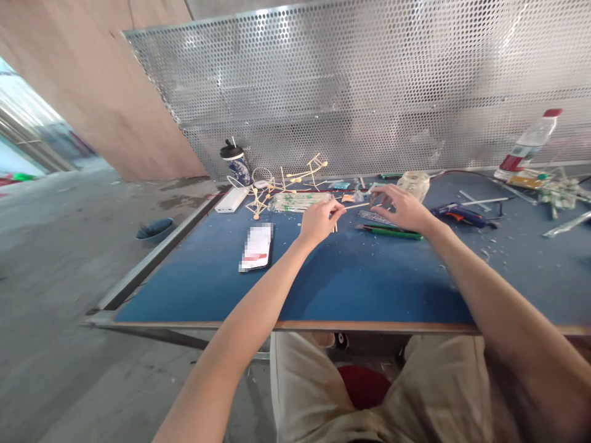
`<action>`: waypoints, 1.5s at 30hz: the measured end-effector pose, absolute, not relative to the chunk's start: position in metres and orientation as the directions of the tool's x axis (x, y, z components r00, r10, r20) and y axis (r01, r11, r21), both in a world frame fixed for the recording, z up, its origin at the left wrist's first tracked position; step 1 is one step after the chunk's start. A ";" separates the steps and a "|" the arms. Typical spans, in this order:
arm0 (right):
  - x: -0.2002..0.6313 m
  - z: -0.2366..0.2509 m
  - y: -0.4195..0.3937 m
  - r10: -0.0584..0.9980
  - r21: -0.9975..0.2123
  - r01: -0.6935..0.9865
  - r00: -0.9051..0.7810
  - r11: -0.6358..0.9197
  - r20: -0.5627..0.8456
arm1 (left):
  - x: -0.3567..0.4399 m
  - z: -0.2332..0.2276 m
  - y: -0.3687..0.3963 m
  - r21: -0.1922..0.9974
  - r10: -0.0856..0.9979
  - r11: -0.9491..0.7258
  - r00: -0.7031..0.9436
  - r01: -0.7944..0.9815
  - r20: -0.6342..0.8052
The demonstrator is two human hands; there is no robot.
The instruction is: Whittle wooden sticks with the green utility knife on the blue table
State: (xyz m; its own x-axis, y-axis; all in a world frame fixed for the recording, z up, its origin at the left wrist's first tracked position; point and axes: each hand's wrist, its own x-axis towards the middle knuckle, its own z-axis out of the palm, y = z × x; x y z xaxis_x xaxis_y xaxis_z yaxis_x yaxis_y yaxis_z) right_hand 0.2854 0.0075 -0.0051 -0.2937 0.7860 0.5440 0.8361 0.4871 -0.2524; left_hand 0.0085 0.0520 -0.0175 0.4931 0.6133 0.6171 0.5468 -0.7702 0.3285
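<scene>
My left hand (318,220) pinches a thin wooden stick (356,206) that points right across the blue table. Around the far end of that stick, my right hand (401,208) hovers with thumb and forefinger apart; whether a fingertip touches it I cannot tell. Just below the right hand lie a green utility knife (394,232) and a clear ruler (373,217). Beside the left hand are sticks in clear wrapping with green print (295,202). Frames of joined sticks with yellowish blobs (295,179) stand behind it.
A phone (257,246) lies left of my arm, with a white power bank (231,200) and lidded cup (236,163) behind. On the right are a blue glue gun (464,214), a glass jar (414,184), a bottle (526,147) and clutter. A perforated metal panel (351,92) closes the back.
</scene>
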 end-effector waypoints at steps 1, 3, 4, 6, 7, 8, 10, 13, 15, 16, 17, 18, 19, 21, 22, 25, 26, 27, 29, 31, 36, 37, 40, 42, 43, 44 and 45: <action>0.277 -0.003 0.005 0.763 -0.232 0.810 -0.352 0.539 0.542 | 0.009 -0.017 0.051 0.300 0.600 -0.775 0.500 0.556 0.624; 0.263 -0.001 0.002 0.748 -0.178 0.796 -0.432 0.579 0.503 | 0.011 -0.017 0.048 0.257 0.577 -0.785 0.516 0.563 0.633; 0.258 -0.002 0.001 0.755 -0.165 0.799 -0.447 0.578 0.479 | 0.011 -0.016 0.047 0.244 0.566 -0.792 0.523 0.560 0.638; 0.252 -0.003 0.000 0.775 -0.179 0.803 -0.448 0.568 0.446 | 0.013 -0.016 0.044 0.232 0.546 -0.802 0.518 0.551 0.658; 0.252 -0.004 0.000 0.781 -0.200 0.800 -0.441 0.565 0.442 | 0.014 -0.015 0.042 0.234 0.537 -0.806 0.505 0.543 0.675; 0.251 -0.005 -0.001 0.784 -0.223 0.794 -0.433 0.565 0.444 | 0.015 -0.015 0.040 0.243 0.527 -0.812 0.490 0.531 0.694; 0.252 -0.004 -0.003 0.782 -0.258 0.782 -0.415 0.568 0.465 | 0.015 -0.013 0.038 0.272 0.515 -0.823 0.456 0.498 0.726; 0.253 -0.002 -0.006 0.777 -0.269 0.778 -0.398 0.567 0.488 | 0.014 -0.012 0.036 0.313 0.535 -0.815 0.428 0.487 0.728; 0.252 0.000 -0.007 0.778 -0.271 0.777 -0.398 0.567 0.486 | 0.013 -0.011 0.036 0.318 0.555 -0.801 0.431 0.506 0.712; 0.252 0.001 -0.008 0.778 -0.273 0.776 -0.402 0.569 0.482 | 0.013 -0.011 0.036 0.314 0.559 -0.799 0.440 0.513 0.703; 0.251 0.001 -0.008 0.778 -0.274 0.773 -0.406 0.572 0.479 | 0.012 -0.011 0.037 0.308 0.559 -0.799 0.451 0.516 0.696; 0.251 0.001 -0.008 0.778 -0.275 0.772 -0.409 0.574 0.477 | 0.012 -0.011 0.037 0.300 0.558 -0.801 0.465 0.518 0.687; 0.251 0.001 -0.008 0.778 -0.275 0.771 -0.409 0.574 0.476 | 0.011 -0.011 0.037 0.290 0.556 -0.804 0.481 0.519 0.678; 0.251 0.001 -0.008 0.780 -0.275 0.774 -0.406 0.571 0.476 | 0.011 -0.011 0.038 0.276 0.551 -0.810 0.511 0.518 0.660; 0.252 0.001 -0.008 0.782 -0.274 0.777 -0.402 0.567 0.476 | 0.010 -0.011 0.039 0.272 0.549 -0.813 0.522 0.515 0.652; 0.253 0.000 -0.008 0.790 -0.268 0.791 -0.387 0.550 0.476 | 0.010 -0.012 0.040 0.268 0.541 -0.823 0.549 0.500 0.637; 0.254 -0.001 -0.007 0.793 -0.263 0.798 -0.382 0.542 0.473 | 0.009 -0.012 0.041 0.265 0.537 -0.826 0.554 0.497 0.636; 0.254 -0.001 -0.007 0.797 -0.257 0.805 -0.379 0.535 0.470 | 0.009 -0.012 0.042 0.262 0.532 -0.829 0.556 0.493 0.638; 0.254 -0.001 -0.007 0.800 -0.240 0.813 -0.386 0.530 0.460 | 0.008 -0.011 0.044 0.259 0.521 -0.835 0.549 0.485 0.654; 0.255 -0.001 -0.008 0.801 -0.216 0.821 -0.399 0.529 0.446 | 0.007 -0.011 0.045 0.254 0.511 -0.840 0.542 0.479 0.667; 0.254 0.001 -0.010 0.789 -0.127 0.846 -0.416 0.518 0.452 | 0.005 -0.008 0.044 0.220 0.534 -0.816 0.552 0.534 0.640; 0.254 0.001 -0.010 0.782 -0.112 0.847 -0.420 0.520 0.461 | 0.005 -0.007 0.043 0.220 0.543 -0.810 0.553 0.544 0.632; 0.254 -0.001 -0.009 0.765 -0.081 0.848 -0.427 0.524 0.482 | 0.006 -0.005 0.042 0.223 0.554 -0.803 0.556 0.553 0.620; 0.254 -0.003 -0.007 0.760 -0.049 0.852 -0.438 0.522 0.481 | 0.006 -0.005 0.041 0.221 0.555 -0.803 0.559 0.553 0.617; 0.254 -0.004 -0.006 0.758 -0.030 0.854 -0.445 0.520 0.477 | 0.006 -0.005 0.040 0.218 0.554 -0.804 0.562 0.553 0.615; 0.254 -0.005 -0.005 0.755 -0.012 0.854 -0.453 0.520 0.473 | 0.007 -0.005 0.040 0.214 0.552 -0.805 0.567 0.553 0.612; 0.254 -0.006 -0.004 0.753 0.001 0.854 -0.460 0.521 0.471 | 0.007 -0.006 0.040 0.208 0.549 -0.807 0.572 0.553 0.610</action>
State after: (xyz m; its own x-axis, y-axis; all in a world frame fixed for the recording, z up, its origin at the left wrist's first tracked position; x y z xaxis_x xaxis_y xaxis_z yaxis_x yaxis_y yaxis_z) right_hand 0.2544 -0.0044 -0.0065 -0.4599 0.7530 0.4706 0.8537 0.5208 0.0009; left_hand 0.0067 0.0399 -0.0055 0.5718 0.5488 0.6098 0.5526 -0.8070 0.2081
